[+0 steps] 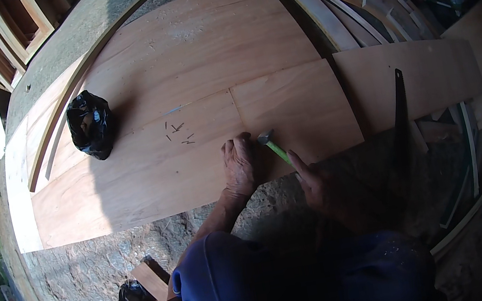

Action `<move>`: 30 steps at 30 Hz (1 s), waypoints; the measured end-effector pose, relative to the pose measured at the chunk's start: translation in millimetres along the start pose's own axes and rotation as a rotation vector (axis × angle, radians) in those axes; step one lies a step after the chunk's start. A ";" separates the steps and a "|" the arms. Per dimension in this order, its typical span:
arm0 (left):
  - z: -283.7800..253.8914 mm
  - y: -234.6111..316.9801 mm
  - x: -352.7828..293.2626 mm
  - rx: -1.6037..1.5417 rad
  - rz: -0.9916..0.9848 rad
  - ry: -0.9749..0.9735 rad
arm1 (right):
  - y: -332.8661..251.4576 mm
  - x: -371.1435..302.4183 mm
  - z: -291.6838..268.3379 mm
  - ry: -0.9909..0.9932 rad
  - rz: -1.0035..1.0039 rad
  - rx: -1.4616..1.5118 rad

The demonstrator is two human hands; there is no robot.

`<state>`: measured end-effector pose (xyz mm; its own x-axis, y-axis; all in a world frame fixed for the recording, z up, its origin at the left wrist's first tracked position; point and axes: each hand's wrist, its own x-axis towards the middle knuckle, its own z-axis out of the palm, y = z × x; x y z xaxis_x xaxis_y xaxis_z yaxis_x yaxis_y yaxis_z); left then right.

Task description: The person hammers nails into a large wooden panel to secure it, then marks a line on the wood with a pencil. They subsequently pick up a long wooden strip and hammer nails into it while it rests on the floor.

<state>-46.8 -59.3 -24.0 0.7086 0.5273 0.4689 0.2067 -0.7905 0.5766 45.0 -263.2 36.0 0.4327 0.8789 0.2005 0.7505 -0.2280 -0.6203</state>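
Two hands work over a pinkish-tan plywood surface [182,180], close to the person's side of it. Right hand [318,185] is wrapped round the hammer [276,149]; much of that hand sits in deep shadow. Hammer: slim bright-green handle, small dull-grey metal head, worn look. Head is over the smaller plywood piece [295,109], just right of the left fingertips; can't tell if it touches wood. Left hand [239,167] is on the ply near the short seam, fingers bunched and curled in; can't tell whether they pinch anything. Ply face is smooth, with soft wavy grain, a long seam running across, the short one meeting it roughly square. Far part carries pale dusty specks. Left end is in hard sunlight, near-white; rest shaded. Loose nails [176,127], thin, dark, straight, lie scattered left of and beyond the left hand. Black plastic bag [89,125], crumpled and glossy, mouth up, stands on the ply further left. Long narrow wooden strip [84,67] lies along the far left; its bend may be lens only. Handsaw [399,103] on the right: dark tapered blade, lower end lost in shadow. Ground [81,269] is rough, grey, patchy. Blue-clad knee [225,282] below.
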 end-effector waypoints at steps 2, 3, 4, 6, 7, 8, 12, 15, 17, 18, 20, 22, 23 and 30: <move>1.5 -1.7 -1.5 -0.007 -0.004 0.003 | 0.1 1.2 -0.7 -0.021 0.009 -0.031; -1.7 0.7 -0.5 -0.011 -0.010 0.003 | -2.0 2.6 -1.3 -0.031 0.013 -0.043; -3.5 2.0 -0.3 -0.016 -0.016 0.003 | -4.8 3.7 -2.8 -0.019 0.003 -0.035; -2.9 1.6 -1.9 -0.032 -0.042 0.013 | -10.9 5.9 -6.7 0.007 -0.014 -0.022; -2.3 1.1 -2.8 -0.041 -0.054 0.018 | -11.2 7.1 -6.8 -0.047 0.013 -0.050; -1.4 -1.0 -4.6 -0.049 -0.063 0.003 | -11.0 8.3 -6.8 -0.100 0.040 -0.077; 1.5 -2.6 -5.6 -0.065 -0.066 0.003 | -14.7 13.7 -15.3 -0.140 0.079 -0.066; -0.4 -2.8 -3.7 -0.037 -0.032 0.008 | -16.9 11.6 -14.9 -0.036 0.008 -0.027; 3.1 -4.8 -6.9 -0.075 -0.067 -0.029 | -8.8 11.4 -10.2 -0.108 0.066 -0.038; 1.9 -6.4 -7.1 -0.114 -0.113 -0.060 | -9.8 16.9 -10.8 -0.139 0.089 -0.042; 0.1 -9.6 -6.0 -0.140 -0.124 -0.062 | -16.0 21.6 -20.3 -0.109 0.037 -0.044; -17.7 9.5 3.6 -0.118 -0.065 -0.025 | -24.6 22.0 -30.5 -0.033 -0.016 -0.008; -18.7 3.5 1.0 -0.095 -0.078 -0.039 | -29.4 23.2 -32.5 0.028 -0.056 0.030; -4.7 -19.3 -13.2 0.075 -0.131 -0.127 | -21.3 32.8 -32.0 -0.217 0.047 -0.017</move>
<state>-63.3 -49.6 -38.2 0.7504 0.5878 0.3022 0.3495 -0.7410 0.5734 59.2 -243.0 80.1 0.3512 0.9363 0.0025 0.7412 -0.2764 -0.6117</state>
